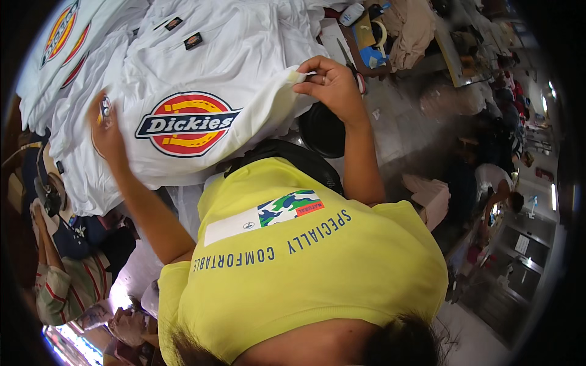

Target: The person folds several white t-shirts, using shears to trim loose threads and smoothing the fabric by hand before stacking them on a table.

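Observation:
A white T-shirt [268, 119] with a large red, yellow and dark blue printed emblem is spread over a heap of other white shirts in front of me. My right hand [332, 85] pinches its edge at the right between thumb and fingers, lifting the cloth there. At the shirt's left side is my left hand [108, 131], smeared by motion. A small dark printed patch shows at its fingers, and whether they grip it or the cloth is unclear. Dark neck labels [193, 41] lie on the white cloth farther back.
Scissors [347, 56] lie beyond my right hand, near a tape roll [381, 35] and a white bottle [351, 14]. More printed white shirts [85, 36] are piled far left. A person in a striped top [76, 283] sits at left; another person [493, 183] works at right.

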